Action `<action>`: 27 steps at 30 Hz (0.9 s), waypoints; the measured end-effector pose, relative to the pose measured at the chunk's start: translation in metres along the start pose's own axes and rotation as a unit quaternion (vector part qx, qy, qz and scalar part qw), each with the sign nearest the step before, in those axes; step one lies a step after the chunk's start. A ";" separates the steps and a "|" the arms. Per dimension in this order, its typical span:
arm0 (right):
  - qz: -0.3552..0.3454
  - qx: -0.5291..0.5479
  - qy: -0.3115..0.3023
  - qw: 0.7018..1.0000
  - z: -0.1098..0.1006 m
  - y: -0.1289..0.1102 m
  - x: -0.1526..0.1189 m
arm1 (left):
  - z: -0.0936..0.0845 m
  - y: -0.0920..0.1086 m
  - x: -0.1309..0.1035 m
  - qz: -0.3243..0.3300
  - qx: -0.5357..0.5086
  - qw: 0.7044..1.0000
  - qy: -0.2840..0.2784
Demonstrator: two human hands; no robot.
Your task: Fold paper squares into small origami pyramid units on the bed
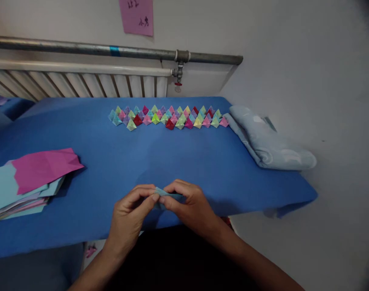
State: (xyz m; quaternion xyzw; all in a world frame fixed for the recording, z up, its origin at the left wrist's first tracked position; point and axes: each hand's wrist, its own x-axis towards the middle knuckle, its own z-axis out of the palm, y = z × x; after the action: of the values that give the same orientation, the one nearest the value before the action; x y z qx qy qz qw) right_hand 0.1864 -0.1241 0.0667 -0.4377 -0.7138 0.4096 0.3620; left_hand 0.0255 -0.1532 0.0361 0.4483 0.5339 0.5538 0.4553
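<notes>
A small piece of folded light-blue paper [162,193] is pinched between my two hands, just above the near side of the blue-covered table [118,157]. My left hand [130,210] grips its left end with thumb and fingers. On the other side, my right hand [191,202] presses it between thumb and bent fingers, which hide much of the paper. Farther back, several folded paper pieces [156,118] in many colours stand in close rows.
At the left lies a stack of coloured paper sheets [3,182] with a crumpled magenta sheet [47,167] on top. A folded grey-blue blanket [272,145] rests at the right end. Behind the table are a radiator [90,83], a metal pipe [81,47] and a valve [179,72].
</notes>
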 end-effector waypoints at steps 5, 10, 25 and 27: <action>-0.004 -0.005 0.012 1.000 0.002 0.004 0.001 | 0.001 -0.001 0.001 0.000 -0.012 1.000 -0.009; -0.008 -0.013 0.024 1.000 0.005 0.008 0.001 | 0.002 -0.002 -0.001 -0.002 -0.015 1.000 -0.008; -0.004 0.037 -0.004 0.999 0.005 0.005 -0.002 | -0.017 0.012 0.010 0.021 0.102 0.986 -0.128; 0.006 0.046 -0.004 0.999 0.004 0.006 -0.002 | -0.017 0.014 0.010 0.042 0.116 0.986 -0.108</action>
State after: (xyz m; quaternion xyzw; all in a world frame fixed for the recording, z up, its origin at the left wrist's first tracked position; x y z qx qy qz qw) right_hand 0.1856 -0.1259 0.0596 -0.4235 -0.6928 0.4459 0.3766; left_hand 0.0066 -0.1472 0.0495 0.5774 0.5227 0.4555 0.4312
